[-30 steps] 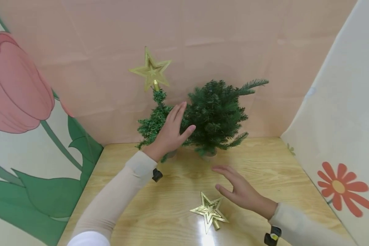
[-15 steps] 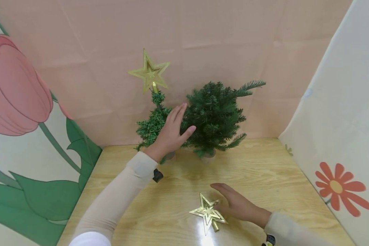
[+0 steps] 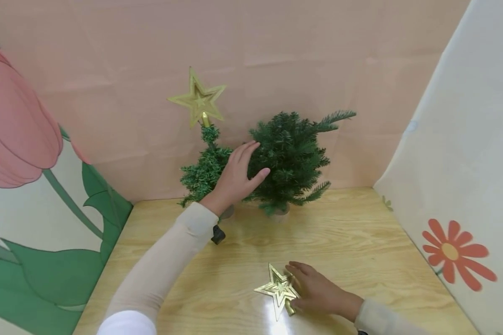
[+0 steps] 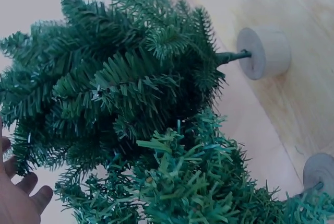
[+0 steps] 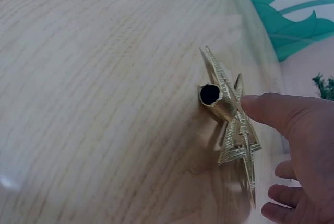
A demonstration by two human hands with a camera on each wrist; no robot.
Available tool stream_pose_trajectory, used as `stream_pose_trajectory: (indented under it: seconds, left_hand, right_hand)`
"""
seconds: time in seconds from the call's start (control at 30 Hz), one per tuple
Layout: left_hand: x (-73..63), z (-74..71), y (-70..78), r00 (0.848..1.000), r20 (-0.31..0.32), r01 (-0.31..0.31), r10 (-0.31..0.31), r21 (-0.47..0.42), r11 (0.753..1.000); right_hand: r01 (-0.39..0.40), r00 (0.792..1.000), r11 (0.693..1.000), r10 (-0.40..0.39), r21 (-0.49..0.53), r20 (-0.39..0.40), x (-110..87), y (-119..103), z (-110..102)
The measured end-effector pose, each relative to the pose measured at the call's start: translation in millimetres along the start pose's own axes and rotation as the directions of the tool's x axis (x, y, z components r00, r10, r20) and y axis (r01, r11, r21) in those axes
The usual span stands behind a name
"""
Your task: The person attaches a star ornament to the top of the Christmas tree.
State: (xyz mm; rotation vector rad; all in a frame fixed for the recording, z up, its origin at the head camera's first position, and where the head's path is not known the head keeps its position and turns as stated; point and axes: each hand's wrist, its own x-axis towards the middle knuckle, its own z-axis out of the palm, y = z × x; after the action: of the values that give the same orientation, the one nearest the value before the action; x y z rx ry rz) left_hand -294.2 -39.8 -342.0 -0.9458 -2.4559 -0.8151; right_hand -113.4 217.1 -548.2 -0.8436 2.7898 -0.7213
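Observation:
A gold star topper (image 3: 279, 289) with a short hollow stem lies on the table below my right hand (image 3: 323, 293). In the right wrist view, the thumb tip lies by the star's (image 5: 237, 112) edge; the other fingers stand away from it. Whether the thumb touches is unclear. My left hand (image 3: 236, 174), fingers extended, is at the small trees, overlapping the dark green bushy tree (image 3: 291, 158). In the left wrist view, its fingertips (image 4: 26, 183) lie beside that tree's branches. A slimmer green tree (image 3: 203, 174) carries another gold star (image 3: 198, 100) on its tip.
Both trees stand on round pale bases at the back of the wooden table (image 3: 339, 242); the dark tree's base (image 4: 274, 54) shows clearly in the left wrist view. A pink cloth (image 3: 302, 51) hangs behind. Flower-printed panels (image 3: 436, 153) flank both sides.
My right hand has come down and toward me, from above the loose star to its right edge. The left hand stays by the trees. The whole head view has shifted slightly.

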Motion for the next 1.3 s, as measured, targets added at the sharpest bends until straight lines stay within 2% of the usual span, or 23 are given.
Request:
stream_pose_trajectory:
  seconds: [0.33,0.5,0.73,0.83,1.07,1.2,1.3]
  left_hand:
    - [6.6,11.3,-0.4,0.999,0.005,0.052,-0.052,-0.003,0.999]
    - [4.8,18.0,-4.7,0.997,-0.012,0.071,-0.071,0.038,0.997]
    - [3.8,22.7,-10.5,0.999,-0.044,0.03,-0.026,0.101,0.994]
    - [2.7,24.7,-14.4,0.999,-0.037,0.032,-0.028,0.116,0.993]
    - [0.0,29.2,-22.8,0.999,-0.027,0.029,-0.025,0.175,0.984]
    - [-0.3,30.4,-24.8,0.999,-0.042,0.0,0.009,0.206,0.979]
    - [-1.3,31.1,-25.3,0.999,-0.047,-0.014,0.025,0.217,0.976]
  right_hand:
    - [0.036,0.999,0.999,-0.036,-0.022,-0.008,-0.1,-4,7]
    - [0.041,0.999,0.998,-0.042,-0.045,-0.022,3.1,-6,9]
    - [-0.001,1.0,0.996,0.002,-0.09,0.009,3.4,-5,8]
    - [-0.012,1.0,0.994,0.015,-0.106,0.021,2.0,-2,8]
    - [-0.032,0.997,0.997,0.037,-0.075,0.063,-0.7,-2,3]
    - [-0.042,0.997,0.997,0.046,-0.069,0.056,0.3,-4,1]
    - [-0.048,0.998,0.994,0.051,-0.101,0.027,2.3,-5,1]
